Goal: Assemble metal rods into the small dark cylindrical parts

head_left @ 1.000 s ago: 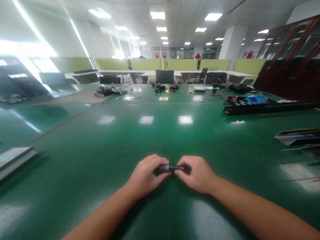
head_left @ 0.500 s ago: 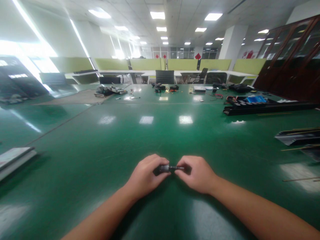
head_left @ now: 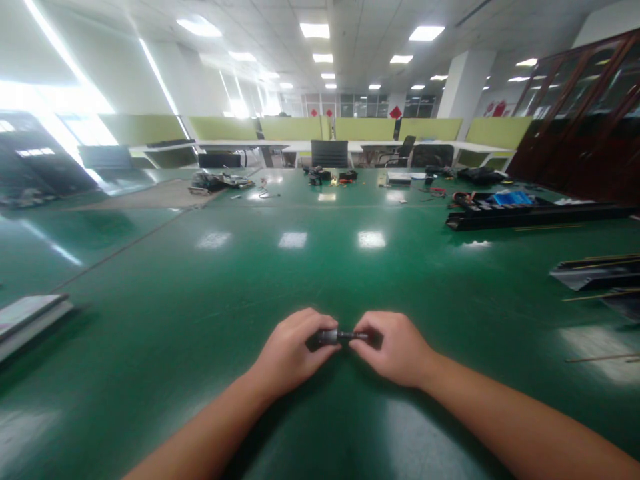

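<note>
Between my two hands, just above or on the green tabletop (head_left: 320, 280), is a small dark cylindrical piece with a thin shaft (head_left: 345, 335). My left hand (head_left: 300, 343) is closed round the thicker, grey-and-black end, thumb and fingers pinching it. The thin shaft points right, and my right hand (head_left: 393, 347) pinches its tip between thumb and forefinger. My fingers hide both ends, so I cannot make out exactly what kind of part it is.
A flat grey-white slab (head_left: 33, 320) lies at the left edge. Long black channels (head_left: 530, 217) holding loose parts lie at the right, with more metal profiles (head_left: 595, 273) and thin rods nearer. Cables and small devices (head_left: 330, 175) are scattered along the far side.
</note>
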The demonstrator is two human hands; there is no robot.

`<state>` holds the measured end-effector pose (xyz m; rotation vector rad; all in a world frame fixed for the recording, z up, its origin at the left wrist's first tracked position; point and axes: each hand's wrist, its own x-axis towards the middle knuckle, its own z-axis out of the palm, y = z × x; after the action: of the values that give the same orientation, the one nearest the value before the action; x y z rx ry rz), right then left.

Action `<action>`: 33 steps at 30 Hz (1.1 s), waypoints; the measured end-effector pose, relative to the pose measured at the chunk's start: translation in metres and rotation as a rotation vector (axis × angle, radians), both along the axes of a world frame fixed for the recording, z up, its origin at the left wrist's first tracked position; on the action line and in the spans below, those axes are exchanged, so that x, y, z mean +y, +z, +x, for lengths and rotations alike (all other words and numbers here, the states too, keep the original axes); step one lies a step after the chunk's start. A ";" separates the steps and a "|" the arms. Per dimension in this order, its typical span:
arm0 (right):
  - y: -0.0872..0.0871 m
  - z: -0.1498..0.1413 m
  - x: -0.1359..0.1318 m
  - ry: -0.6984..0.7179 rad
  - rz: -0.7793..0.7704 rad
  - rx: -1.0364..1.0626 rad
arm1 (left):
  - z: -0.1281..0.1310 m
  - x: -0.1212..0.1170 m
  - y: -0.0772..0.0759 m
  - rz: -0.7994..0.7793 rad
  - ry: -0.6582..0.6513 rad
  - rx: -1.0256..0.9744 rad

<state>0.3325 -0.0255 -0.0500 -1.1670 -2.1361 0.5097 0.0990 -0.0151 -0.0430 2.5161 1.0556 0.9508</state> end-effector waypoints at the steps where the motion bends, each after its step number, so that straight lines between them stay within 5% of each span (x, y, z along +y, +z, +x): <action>1: 0.000 0.000 0.000 0.000 -0.002 -0.001 | 0.000 0.000 0.000 -0.002 -0.002 0.001; 33: 0.001 0.000 0.000 -0.024 0.001 0.007 | -0.004 0.002 -0.002 0.006 0.004 0.010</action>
<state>0.3328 -0.0257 -0.0491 -1.1872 -2.1131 0.5007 0.0951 -0.0128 -0.0454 2.5272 1.0630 0.9441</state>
